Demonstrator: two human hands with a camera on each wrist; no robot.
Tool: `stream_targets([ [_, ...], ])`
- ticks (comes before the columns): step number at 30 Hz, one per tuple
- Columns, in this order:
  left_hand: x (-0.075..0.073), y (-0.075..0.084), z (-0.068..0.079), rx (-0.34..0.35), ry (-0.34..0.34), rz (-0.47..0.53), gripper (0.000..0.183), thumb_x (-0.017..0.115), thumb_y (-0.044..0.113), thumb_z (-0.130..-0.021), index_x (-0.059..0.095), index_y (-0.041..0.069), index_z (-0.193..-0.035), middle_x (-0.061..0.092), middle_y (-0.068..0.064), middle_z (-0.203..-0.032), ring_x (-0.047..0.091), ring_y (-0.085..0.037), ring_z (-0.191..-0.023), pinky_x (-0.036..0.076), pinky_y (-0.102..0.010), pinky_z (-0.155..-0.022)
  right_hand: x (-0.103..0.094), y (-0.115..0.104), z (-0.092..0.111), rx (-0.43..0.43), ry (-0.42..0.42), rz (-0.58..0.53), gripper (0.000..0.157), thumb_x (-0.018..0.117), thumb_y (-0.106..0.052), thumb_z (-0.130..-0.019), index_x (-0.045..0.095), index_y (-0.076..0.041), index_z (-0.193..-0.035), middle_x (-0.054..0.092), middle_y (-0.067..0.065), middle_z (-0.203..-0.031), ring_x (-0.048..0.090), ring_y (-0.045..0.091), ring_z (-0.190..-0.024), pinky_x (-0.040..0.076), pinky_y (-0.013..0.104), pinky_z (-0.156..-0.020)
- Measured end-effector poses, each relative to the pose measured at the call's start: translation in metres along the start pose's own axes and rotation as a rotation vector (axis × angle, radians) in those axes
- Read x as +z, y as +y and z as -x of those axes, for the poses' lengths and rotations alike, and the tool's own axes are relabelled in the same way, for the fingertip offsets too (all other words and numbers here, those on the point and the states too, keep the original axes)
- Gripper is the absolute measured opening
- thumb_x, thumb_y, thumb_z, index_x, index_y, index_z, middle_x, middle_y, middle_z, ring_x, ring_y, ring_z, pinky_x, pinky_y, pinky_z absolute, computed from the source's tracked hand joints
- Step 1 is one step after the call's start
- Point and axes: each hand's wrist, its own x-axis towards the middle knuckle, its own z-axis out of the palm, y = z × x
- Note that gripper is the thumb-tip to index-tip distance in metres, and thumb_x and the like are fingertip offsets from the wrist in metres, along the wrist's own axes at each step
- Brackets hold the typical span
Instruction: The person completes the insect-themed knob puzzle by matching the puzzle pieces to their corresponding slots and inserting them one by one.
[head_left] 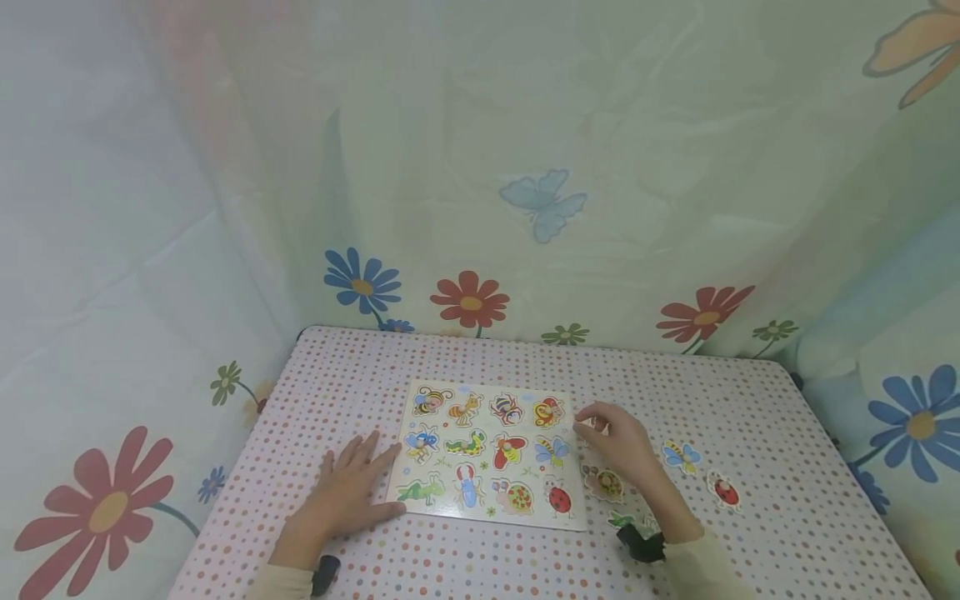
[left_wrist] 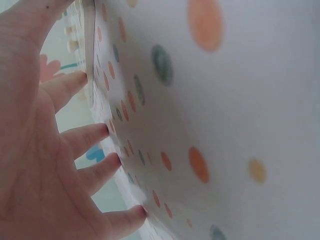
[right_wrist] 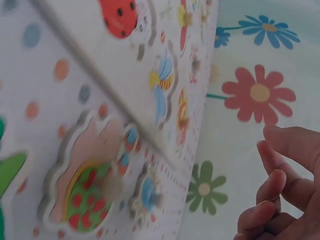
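Note:
A flat wooden knob puzzle board (head_left: 532, 518) with bug pictures lies on the table. My left hand (head_left: 352, 492) rests at its left edge with fingers spread, the thumb by the near left corner. In the left wrist view the fingertips (left_wrist: 132, 216) press on the dotted cloth. Past the board's right edge, my right hand (head_left: 622, 442) hovers with curled fingers, thumb and index tips close together, no piece showing between them. Below it lie a snail piece (head_left: 606, 485) and a grasshopper piece (head_left: 622, 521); another piece (right_wrist: 147, 192), with blue on it, is partly hidden by the hand in the head view.
Right of the right forearm lie a blue-winged bee piece (head_left: 681, 456) and a ladybug piece (head_left: 725, 492). A dotted cloth (head_left: 510, 567) covers the table. Printed curtains (head_left: 420, 192) with flowers hang behind and at both sides. Dark straps (head_left: 641, 543) circle the wrists.

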Motion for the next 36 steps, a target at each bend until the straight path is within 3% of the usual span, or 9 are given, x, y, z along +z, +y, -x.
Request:
stream_targets([
  [8, 0.001, 0.000, 0.000, 0.001, 0.001, 0.005, 0.095, 0.064, 0.077, -0.077, 0.040, 0.028, -0.155, 0.022, -0.013, -0.164, 0.018, -0.042, -0.148, 0.008, -0.074, -0.111, -0.027, 0.033, 0.015, -0.015, 0.073, 0.032, 0.021, 0.069, -0.022, -0.096, 0.071, -0.004, -0.107, 0.051, 0.005, -0.082, 0.041, 0.014, -0.057, 0.037, 0.026, -0.045],
  [15, 0.003, -0.002, 0.000, -0.004, -0.002, -0.001, 0.097, 0.064, 0.077, -0.076, 0.039, 0.029, -0.155, 0.021, -0.012, -0.164, 0.018, -0.042, -0.148, 0.008, -0.074, -0.111, -0.043, 0.067, 0.030, 0.057, 0.130, 0.081, 0.024, 0.067, -0.023, -0.098, 0.070, -0.002, -0.111, 0.050, 0.007, -0.085, 0.042, 0.013, -0.055, 0.037, 0.026, -0.043],
  [22, 0.002, -0.001, 0.000, -0.011, -0.005, -0.002, 0.096, 0.065, 0.076, -0.076, 0.039, 0.029, -0.155, 0.021, -0.012, -0.164, 0.017, -0.041, -0.148, 0.007, -0.074, -0.111, -0.054, 0.097, 0.042, 0.071, 0.194, 0.145, 0.024, 0.067, -0.021, -0.097, 0.069, -0.001, -0.109, 0.053, 0.008, -0.085, 0.040, 0.013, -0.052, 0.036, 0.025, -0.041],
  [32, 0.002, -0.001, 0.000, -0.008, 0.000, -0.006, 0.095, 0.065, 0.076, -0.076, 0.040, 0.028, -0.155, 0.021, -0.012, -0.164, 0.018, -0.042, -0.148, 0.008, -0.074, -0.111, -0.060, 0.121, 0.045, 0.185, 0.169, 0.186, 0.032, 0.067, -0.023, -0.097, 0.065, 0.005, -0.113, 0.054, 0.008, -0.083, 0.044, 0.016, -0.052, 0.035, 0.025, -0.041],
  [36, 0.001, 0.000, 0.000, -0.008, -0.001, -0.002, 0.095, 0.065, 0.075, -0.077, 0.039, 0.029, -0.155, 0.021, -0.012, -0.164, 0.017, -0.042, -0.148, 0.008, -0.074, -0.111, -0.060, 0.122, 0.044, 0.239, 0.155, 0.193, 0.032, 0.068, -0.019, -0.094, 0.065, 0.007, -0.113, 0.056, 0.010, -0.083, 0.048, 0.019, -0.057, 0.039, 0.034, -0.049],
])
